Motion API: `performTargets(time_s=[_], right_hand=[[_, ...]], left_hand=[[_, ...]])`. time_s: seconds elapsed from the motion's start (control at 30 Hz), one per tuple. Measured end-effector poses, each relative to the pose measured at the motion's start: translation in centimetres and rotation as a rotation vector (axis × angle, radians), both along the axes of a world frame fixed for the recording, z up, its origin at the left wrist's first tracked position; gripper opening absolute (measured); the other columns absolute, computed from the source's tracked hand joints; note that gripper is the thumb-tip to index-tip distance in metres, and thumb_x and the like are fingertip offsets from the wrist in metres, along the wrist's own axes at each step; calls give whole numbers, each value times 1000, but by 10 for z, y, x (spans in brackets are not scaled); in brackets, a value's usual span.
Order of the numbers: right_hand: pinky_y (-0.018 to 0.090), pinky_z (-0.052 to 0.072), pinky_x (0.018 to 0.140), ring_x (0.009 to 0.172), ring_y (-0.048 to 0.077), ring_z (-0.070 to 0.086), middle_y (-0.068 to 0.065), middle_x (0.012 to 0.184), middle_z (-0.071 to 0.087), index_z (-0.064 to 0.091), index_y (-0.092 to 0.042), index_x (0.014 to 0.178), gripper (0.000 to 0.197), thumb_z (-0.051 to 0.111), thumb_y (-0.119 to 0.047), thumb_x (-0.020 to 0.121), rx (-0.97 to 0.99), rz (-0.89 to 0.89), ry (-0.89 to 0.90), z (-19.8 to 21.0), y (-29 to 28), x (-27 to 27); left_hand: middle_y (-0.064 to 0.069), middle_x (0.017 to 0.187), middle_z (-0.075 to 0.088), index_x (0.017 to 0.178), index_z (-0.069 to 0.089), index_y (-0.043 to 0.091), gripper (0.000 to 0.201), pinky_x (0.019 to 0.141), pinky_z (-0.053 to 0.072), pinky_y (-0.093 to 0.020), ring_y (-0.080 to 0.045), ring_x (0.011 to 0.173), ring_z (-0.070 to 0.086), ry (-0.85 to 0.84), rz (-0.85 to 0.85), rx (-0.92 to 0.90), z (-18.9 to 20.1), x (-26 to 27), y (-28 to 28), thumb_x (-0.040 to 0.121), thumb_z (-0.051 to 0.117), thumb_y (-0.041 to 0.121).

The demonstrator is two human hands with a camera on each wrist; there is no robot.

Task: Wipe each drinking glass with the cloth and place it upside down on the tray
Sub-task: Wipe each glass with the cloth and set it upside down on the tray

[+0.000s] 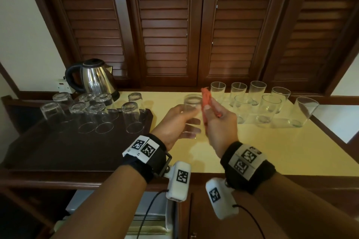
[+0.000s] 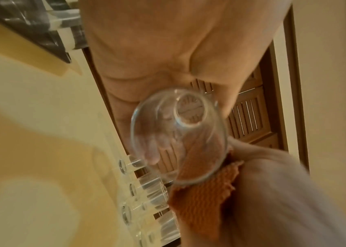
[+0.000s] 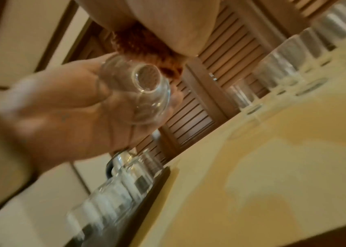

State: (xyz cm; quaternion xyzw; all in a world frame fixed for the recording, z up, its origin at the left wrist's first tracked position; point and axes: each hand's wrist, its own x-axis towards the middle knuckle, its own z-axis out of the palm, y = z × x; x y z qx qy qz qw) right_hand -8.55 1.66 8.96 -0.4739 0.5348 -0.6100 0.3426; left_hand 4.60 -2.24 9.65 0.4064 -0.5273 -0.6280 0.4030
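Above the counter's [image 1: 252, 151] middle, the left hand [image 1: 174, 124] curls round a glass [image 1: 191, 110] held base-up, the right hand [image 1: 219, 120] at its 3 o'clock pinches the cloth [image 1: 206, 101] against it; smooth glass might slip from that light grip under a hard wipe.
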Motion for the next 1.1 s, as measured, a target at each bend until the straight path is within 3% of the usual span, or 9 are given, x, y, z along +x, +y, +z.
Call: performTargets(time_s=[0.1, 0.2, 0.37, 0.47, 0.53, 0.83, 0.93, 1.03, 1.1], right_hand=[[17, 45, 56, 66, -2, 56, -10, 95, 72, 48, -49, 139, 39, 52, -30, 105, -37, 31, 40, 3, 8, 7], [19, 46, 58, 70, 4, 58, -6, 113, 71, 44, -48, 140, 42, 54, -29, 104, -24, 67, 30, -3, 11, 14], [14, 41, 49, 52, -2, 53, -18, 71, 61, 56, -44, 135, 36, 50, -22, 106, -13, 58, 28, 6, 8, 8], [21, 49, 47, 54, 7, 61, -8, 94, 73, 45, -45, 140, 41, 52, -24, 105, 8, 84, 12, 3, 12, 18], [23, 53, 68, 75, 8, 64, 1, 118, 73, 53, -37, 142, 39, 53, -27, 105, 25, 0, -29, 4, 1, 11], [25, 53, 68, 79, 9, 64, -11, 98, 70, 60, -41, 135, 34, 53, -28, 105, 44, -25, -74, 4, -5, 6], [21, 47, 50, 57, 1, 57, -8, 92, 67, 48, -44, 142, 40, 51, -27, 106, 12, 62, 47, -2, 7, 14], [23, 49, 78, 80, 2, 58, -1, 121, 70, 55, -35, 142, 39, 53, -27, 104, 34, 2, -24, -4, -1, 8], [25, 47, 79, 80, 5, 56, -2, 108, 72, 60, -37, 137, 35, 53, -25, 105, 43, -32, -104, 3, -4, 4]], left_hand=[[-26, 118, 72, 127, 67, 21, 48, 71, 56, -36, -29, 83, 70, 17, 81, -50, -3, 1, -3, 96, 67, 58], [-15, 102, 73, 130, 65, 25, 45, 72, 58, -37, -25, 83, 73, 22, 21, 49, 3, 6, 0, 105, 48, 59], [-15, 110, 70, 126, 68, 21, 51, 72, 54, -36, -27, 85, 68, 19, 79, -48, -2, 10, -3, 91, 73, 57], [-15, 107, 72, 135, 61, 21, 49, 77, 57, -37, -28, 90, 71, 57, 12, 65, 0, 14, -2, 103, 54, 59], [-17, 110, 71, 134, 59, 17, 45, 76, 55, -38, -30, 89, 70, 28, -18, 51, -1, 15, -2, 103, 60, 50], [-17, 104, 71, 134, 61, 19, 46, 71, 53, -36, -26, 80, 69, -8, -3, 34, -4, 6, -3, 102, 61, 52], [-18, 112, 73, 125, 69, 27, 46, 85, 57, -46, -36, 95, 71, 12, 61, -1, -1, 4, -5, 99, 57, 63], [-22, 113, 73, 132, 60, 22, 39, 85, 58, -43, -37, 98, 72, 0, -1, 61, 2, 4, -4, 107, 52, 50], [-21, 113, 72, 128, 63, 17, 37, 72, 55, -35, -29, 88, 70, 7, 16, 27, -2, 2, -7, 102, 64, 43]])
